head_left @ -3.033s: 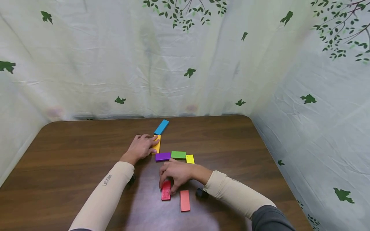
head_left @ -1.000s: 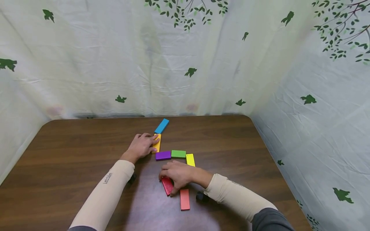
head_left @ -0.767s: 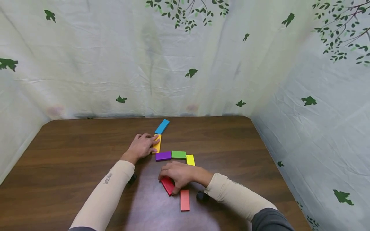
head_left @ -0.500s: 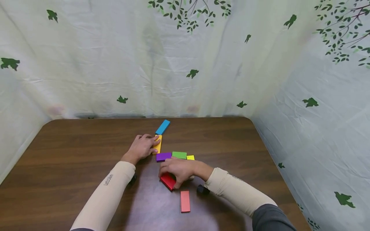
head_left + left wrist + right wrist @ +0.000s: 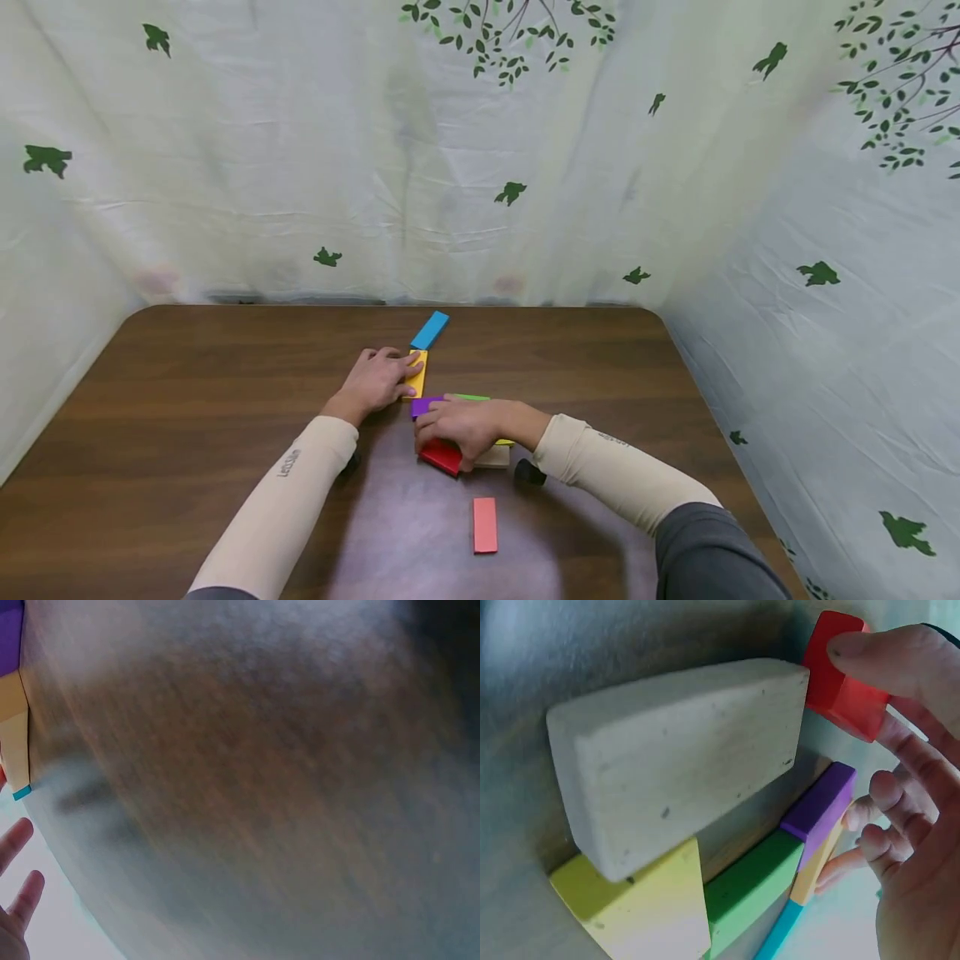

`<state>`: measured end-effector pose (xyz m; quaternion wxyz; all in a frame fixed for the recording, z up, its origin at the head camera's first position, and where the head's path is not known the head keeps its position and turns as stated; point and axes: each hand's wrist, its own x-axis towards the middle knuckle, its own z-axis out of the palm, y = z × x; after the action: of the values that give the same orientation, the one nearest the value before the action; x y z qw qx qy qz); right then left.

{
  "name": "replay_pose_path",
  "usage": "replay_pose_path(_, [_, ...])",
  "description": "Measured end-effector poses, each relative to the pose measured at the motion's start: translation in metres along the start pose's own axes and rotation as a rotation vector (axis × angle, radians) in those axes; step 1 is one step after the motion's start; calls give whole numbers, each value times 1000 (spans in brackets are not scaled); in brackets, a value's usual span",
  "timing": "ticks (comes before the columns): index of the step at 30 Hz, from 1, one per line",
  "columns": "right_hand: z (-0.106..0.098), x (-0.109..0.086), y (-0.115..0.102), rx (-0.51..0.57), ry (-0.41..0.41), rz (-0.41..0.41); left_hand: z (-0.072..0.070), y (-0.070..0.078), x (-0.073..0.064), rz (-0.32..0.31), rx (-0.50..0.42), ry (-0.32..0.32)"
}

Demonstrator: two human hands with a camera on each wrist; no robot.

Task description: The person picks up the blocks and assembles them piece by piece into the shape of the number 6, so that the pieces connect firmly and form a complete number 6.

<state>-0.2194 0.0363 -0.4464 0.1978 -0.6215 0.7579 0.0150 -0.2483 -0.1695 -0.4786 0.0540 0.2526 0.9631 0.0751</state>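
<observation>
A red wooden block (image 5: 832, 671) is pinched between the thumb and fingers of my right hand (image 5: 468, 425), set at a slant. In the right wrist view its corner is right by the end of a white block (image 5: 682, 757). That white block meets a yellow block (image 5: 656, 907), followed by a green block (image 5: 756, 889) and a purple block (image 5: 821, 802). My left hand (image 5: 377, 383) rests its fingers on an orange-yellow block (image 5: 421, 379), its thumb by the near end. Beyond lies a blue block (image 5: 430, 330). The right hand partly covers the row in the head view.
A pink block (image 5: 485, 525) lies alone on the brown wooden table (image 5: 225, 400), nearer to me. Behind the table hangs a pale curtain (image 5: 300, 167) with leaf and bird prints. Black cameras sit under both wrists.
My right hand has slid the red block away from me and turned it from straight to slanted, toward the white block. The left hand has stayed on the orange-yellow block.
</observation>
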Motion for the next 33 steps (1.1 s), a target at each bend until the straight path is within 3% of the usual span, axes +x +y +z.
replay_pose_path(10, [-4,6,0,-149,-44,-32,-2,0,2,-10,18,-22])
replay_pose_path(19, [-1,9,-1,-183,-50,-31,-1,0,2,-9,15,-11])
replay_pose_path(28, [1,6,0,-48,-33,2,-1,1,1,-18,19,-16])
replay_pose_path(33, [2,5,0,-13,16,17,0,1,1,-18,17,-13])
